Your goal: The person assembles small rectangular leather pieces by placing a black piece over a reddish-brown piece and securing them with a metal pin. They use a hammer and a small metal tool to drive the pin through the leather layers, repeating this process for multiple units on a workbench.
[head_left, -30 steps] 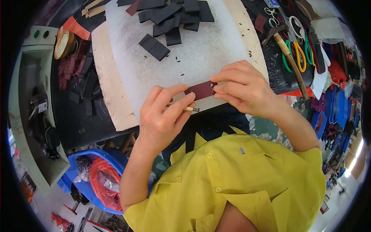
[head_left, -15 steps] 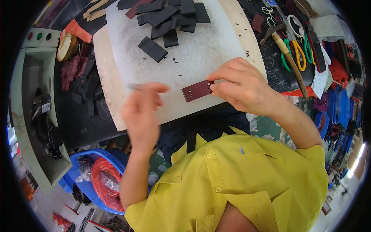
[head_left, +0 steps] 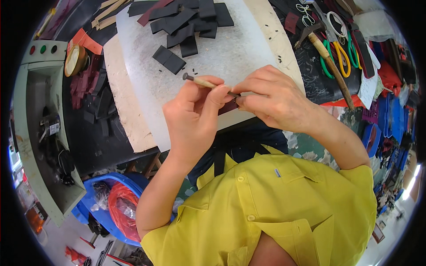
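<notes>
My left hand [head_left: 191, 116] grips a thin punch [head_left: 202, 82] with a pale wrapped shaft and a dark mushroomed head. Its tip end meets the fingers of my right hand [head_left: 276, 98], which pinch a flat maroon strip [head_left: 227, 107]. Both hands hide most of that strip, and whether the tip touches it I cannot tell. Beyond them, black flat pieces [head_left: 182, 22] lie in a loose pile on a white sheet [head_left: 146, 111]. A folded black piece [head_left: 169, 60] sits apart from the pile, with tiny black bits [head_left: 195, 73] nearby.
A wooden-handled hammer [head_left: 328, 57] and scissors with green and yellow handles [head_left: 342, 62] lie at the right. Maroon and black strips [head_left: 86, 86] are heaped at the left by a round bowl [head_left: 75, 60]. Lower left stands a blue tub [head_left: 95, 177] with a red bag.
My left hand has moved right, bringing the punch to my right hand's fingertips at the maroon strip. The right hand has barely shifted. The view has drifted slightly.
</notes>
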`<control>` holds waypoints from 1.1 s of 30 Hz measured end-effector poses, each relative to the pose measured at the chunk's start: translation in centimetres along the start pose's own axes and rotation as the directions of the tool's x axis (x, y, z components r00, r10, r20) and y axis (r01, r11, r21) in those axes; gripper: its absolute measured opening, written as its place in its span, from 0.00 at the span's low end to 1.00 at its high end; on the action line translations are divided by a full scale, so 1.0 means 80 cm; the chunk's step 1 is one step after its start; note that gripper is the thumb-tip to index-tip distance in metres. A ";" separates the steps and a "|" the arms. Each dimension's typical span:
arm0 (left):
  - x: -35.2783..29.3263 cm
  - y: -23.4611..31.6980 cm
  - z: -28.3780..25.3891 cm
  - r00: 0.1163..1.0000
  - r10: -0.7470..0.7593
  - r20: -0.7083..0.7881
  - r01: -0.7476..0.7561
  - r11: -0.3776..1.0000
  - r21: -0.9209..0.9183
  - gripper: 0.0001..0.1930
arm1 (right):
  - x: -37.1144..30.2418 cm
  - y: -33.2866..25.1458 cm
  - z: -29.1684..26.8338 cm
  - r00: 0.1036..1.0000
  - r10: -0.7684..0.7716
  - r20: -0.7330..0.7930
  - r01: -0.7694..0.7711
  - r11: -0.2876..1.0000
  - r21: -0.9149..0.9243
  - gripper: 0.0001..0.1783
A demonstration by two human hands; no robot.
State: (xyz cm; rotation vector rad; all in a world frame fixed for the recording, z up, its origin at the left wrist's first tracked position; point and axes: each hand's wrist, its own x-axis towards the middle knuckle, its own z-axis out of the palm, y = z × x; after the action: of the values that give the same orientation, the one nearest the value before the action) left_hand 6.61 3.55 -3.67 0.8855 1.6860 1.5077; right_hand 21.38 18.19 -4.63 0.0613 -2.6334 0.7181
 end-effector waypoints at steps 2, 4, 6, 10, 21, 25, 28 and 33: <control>-0.002 -0.006 0.001 0.999 0.043 0.011 -0.044 0.993 0.106 0.05 | -0.002 0.002 0.003 1.000 0.001 -0.020 -0.001 1.000 0.006 0.05; -0.001 -0.011 -0.002 0.998 0.052 0.035 -0.056 0.992 0.114 0.04 | -0.004 0.002 0.005 0.999 0.010 -0.035 -0.010 1.000 0.015 0.05; -0.001 -0.014 -0.003 0.995 0.079 0.057 -0.086 0.990 0.114 0.04 | -0.004 0.001 0.004 0.999 0.027 -0.044 -0.026 0.999 0.027 0.05; -0.002 -0.015 -0.005 0.971 0.209 0.118 -0.231 0.950 0.213 0.03 | -0.004 0.000 0.005 0.998 0.036 -0.051 -0.035 0.999 0.029 0.05; 0.000 -0.032 0.010 0.851 0.521 0.067 -0.491 0.743 0.456 0.12 | -0.021 0.017 -0.034 0.972 0.232 -0.047 -0.221 0.961 0.165 0.03; -0.004 -0.029 0.009 0.856 0.511 0.077 -0.479 0.728 0.490 0.12 | -0.077 0.093 -0.095 0.706 0.536 -0.464 -0.661 0.734 -0.157 0.12; 0.000 -0.031 0.010 0.838 0.540 0.076 -0.509 0.724 0.466 0.12 | -0.130 0.136 -0.092 0.778 0.521 -0.351 -0.618 0.535 -0.576 0.16; -0.001 -0.028 0.009 0.831 0.548 0.097 -0.520 0.703 0.485 0.11 | -0.118 0.133 -0.096 0.686 0.554 -0.472 -0.727 0.489 -0.482 0.18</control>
State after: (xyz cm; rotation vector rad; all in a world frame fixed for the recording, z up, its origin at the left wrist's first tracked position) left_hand 7.19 3.70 -5.96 1.7568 2.0075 1.4675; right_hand 31.34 30.62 -7.49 -1.2194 -2.4385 -0.0566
